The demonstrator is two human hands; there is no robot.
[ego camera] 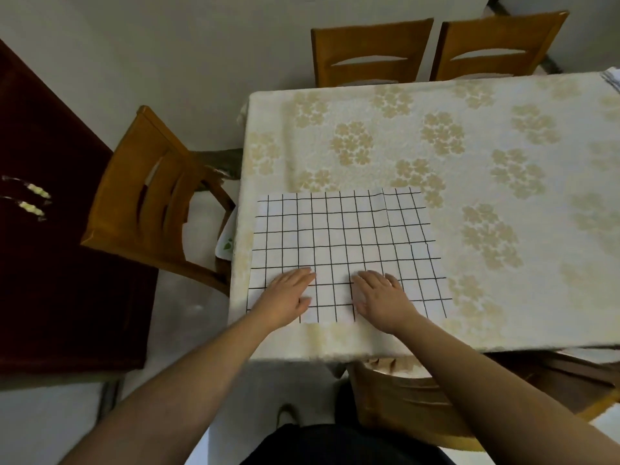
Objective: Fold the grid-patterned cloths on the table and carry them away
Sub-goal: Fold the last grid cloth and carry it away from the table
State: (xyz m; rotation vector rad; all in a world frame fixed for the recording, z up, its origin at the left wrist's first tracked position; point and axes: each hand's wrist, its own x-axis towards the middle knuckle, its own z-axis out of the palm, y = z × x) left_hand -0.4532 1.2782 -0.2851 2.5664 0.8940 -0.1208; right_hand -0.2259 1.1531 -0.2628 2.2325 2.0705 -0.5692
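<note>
A white cloth with a black grid pattern [345,236] lies flat near the table's front left corner, with a fold crease running down its right part. My left hand [288,297] presses flat on the cloth's near left part, fingers straight. My right hand [382,297] lies flat on the near middle of the cloth, a short gap from the left hand. Both palms face down and neither grips the fabric.
The table [469,156] wears a cream floral tablecloth. Wooden chairs stand at the left [151,203], at the far side [372,52] [500,45], and under the near edge [412,404]. A dark red cabinet [50,229] stands at the left. More grid fabric peeks in at the far right edge [612,80].
</note>
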